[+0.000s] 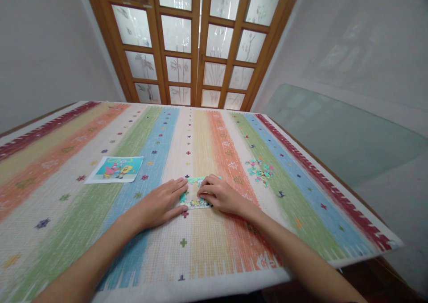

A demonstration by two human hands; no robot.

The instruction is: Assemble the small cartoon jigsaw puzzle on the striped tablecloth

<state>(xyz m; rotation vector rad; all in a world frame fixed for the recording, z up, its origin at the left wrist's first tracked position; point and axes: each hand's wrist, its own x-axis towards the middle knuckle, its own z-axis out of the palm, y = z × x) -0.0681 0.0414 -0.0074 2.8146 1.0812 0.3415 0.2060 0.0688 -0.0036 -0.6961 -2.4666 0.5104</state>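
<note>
A partly joined jigsaw puzzle (196, 203) lies on the striped tablecloth between my hands, its border pieces linked and part of its middle showing bare cloth. My left hand (164, 203) rests flat at the puzzle's left edge, fingers stretched out and touching it. Over the right side of the puzzle, my right hand (219, 194) is closed with fingertips pinched together. Whatever they pinch is too small and covered to make out. Loose jigsaw pieces (260, 171) form a small heap to the right. A printed cartoon picture (116, 169) lies to the left.
The patterned tablecloth (167, 254) covers the whole table, whose front edge runs close to me. Wooden doors with glass panes (197, 48) stand beyond the far edge. A pale glass panel (334, 133) leans by the right wall.
</note>
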